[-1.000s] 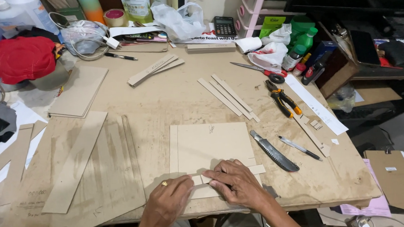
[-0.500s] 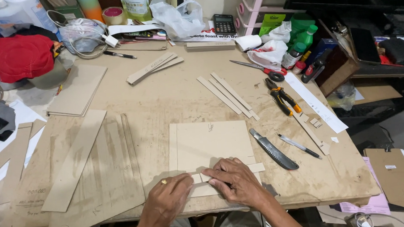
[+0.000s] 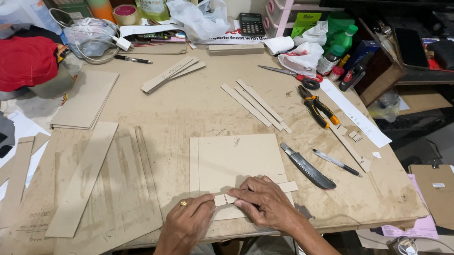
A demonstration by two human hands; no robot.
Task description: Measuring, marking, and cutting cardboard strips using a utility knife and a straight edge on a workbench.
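A square cardboard sheet [image 3: 238, 160] lies near the table's front edge. Across its lower part rests a narrow cardboard strip [image 3: 289, 186]. My left hand [image 3: 190, 223] pinches the strip's left end between thumb and fingers; a gold ring sits on one finger. My right hand [image 3: 263, 202] presses flat on the strip's middle, fingertips meeting the left hand's. Both hands cover most of the strip, and only its right end shows.
A utility knife [image 3: 308, 166] and a pen [image 3: 336, 162] lie right of the sheet. Pliers [image 3: 315, 108], scissors [image 3: 291, 74], loose cardboard strips [image 3: 256, 105] and a white ruler [image 3: 354, 114] sit farther back. Large cardboard pieces [image 3: 86, 184] cover the left; bottles, a calculator and clutter line the back.
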